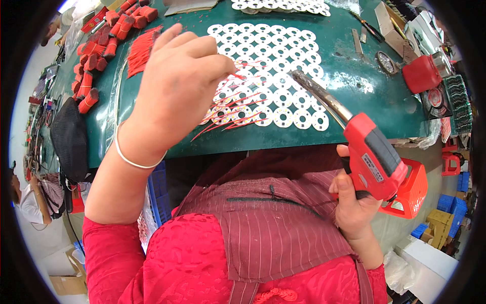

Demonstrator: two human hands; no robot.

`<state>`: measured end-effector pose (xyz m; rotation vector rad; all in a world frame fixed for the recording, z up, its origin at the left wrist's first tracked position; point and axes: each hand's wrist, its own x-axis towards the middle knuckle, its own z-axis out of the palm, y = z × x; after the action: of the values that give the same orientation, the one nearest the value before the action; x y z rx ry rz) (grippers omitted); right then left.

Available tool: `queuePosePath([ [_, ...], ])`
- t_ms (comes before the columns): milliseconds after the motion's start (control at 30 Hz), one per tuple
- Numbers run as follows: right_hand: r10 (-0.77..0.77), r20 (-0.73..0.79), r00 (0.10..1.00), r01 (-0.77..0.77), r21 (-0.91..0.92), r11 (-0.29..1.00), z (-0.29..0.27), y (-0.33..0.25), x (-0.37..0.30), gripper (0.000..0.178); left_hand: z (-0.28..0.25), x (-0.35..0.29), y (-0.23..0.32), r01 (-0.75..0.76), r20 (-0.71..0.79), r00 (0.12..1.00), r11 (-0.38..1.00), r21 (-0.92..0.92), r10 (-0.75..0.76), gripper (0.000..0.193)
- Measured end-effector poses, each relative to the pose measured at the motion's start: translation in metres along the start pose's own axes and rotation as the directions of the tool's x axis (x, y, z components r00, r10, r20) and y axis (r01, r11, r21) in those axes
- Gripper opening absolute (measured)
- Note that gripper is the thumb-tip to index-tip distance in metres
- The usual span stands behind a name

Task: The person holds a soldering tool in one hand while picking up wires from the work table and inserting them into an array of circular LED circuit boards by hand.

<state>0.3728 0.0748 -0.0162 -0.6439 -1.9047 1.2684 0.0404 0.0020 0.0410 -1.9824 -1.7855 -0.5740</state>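
Observation:
My left hand (177,83) is raised over the panel of white ring-shaped circuit boards (283,96), its fingers closed in a pinch. A thin red wire (237,76) sticks out from its fingertips. Several more red wires lie across the boards at the panel's left side. Wrapped round the handle of a red and black soldering gun (372,157), my right hand (352,205) is low, in front of the table edge. The gun's metal tip points up and left, above the right part of the panel. A loose pile of red wires (143,50) lies beyond my left wrist.
Bundles of red wire (91,66) are heaped at the left of the green table (354,86). A second board panel (281,5) sits at the back. On the right are a round metal tin (386,63), a red container (421,74) and a wooden box (392,25). A red plastic stool (412,192) stands below.

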Motion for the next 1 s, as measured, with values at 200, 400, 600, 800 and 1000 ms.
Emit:
queuePosePath([
  [200,0.071,-0.08,0.994,-0.064,0.087,0.994,0.001,-0.005,0.008,0.05,0.002,0.017,-0.003,-0.03,-0.083,0.996,0.998,-0.062,0.024,0.01],
  [400,0.046,-0.106,0.993,-0.044,0.023,0.999,-0.013,-0.015,0.026,0.052,0.033,0.04,-0.006,-0.074,-0.119,0.991,0.984,-0.16,0.056,0.01],
  [600,-0.069,0.068,0.995,0.094,-0.507,0.857,-0.041,-0.055,0.052,0.053,0.058,0.05,-0.009,-0.056,-0.073,0.996,0.989,-0.138,0.046,0.01],
  [800,-0.031,0.066,0.997,0.058,-0.46,0.886,-0.036,-0.051,0.063,0.049,0.071,0.037,-0.005,-0.015,-0.045,0.999,0.984,-0.176,0.007,0.014],
  [1000,0.132,-0.044,0.99,-0.132,-0.001,0.991,0.001,-0.016,0.05,0.046,0.071,0.038,-0.004,-0.028,-0.019,0.999,0.991,-0.134,0.026,0.014],
])
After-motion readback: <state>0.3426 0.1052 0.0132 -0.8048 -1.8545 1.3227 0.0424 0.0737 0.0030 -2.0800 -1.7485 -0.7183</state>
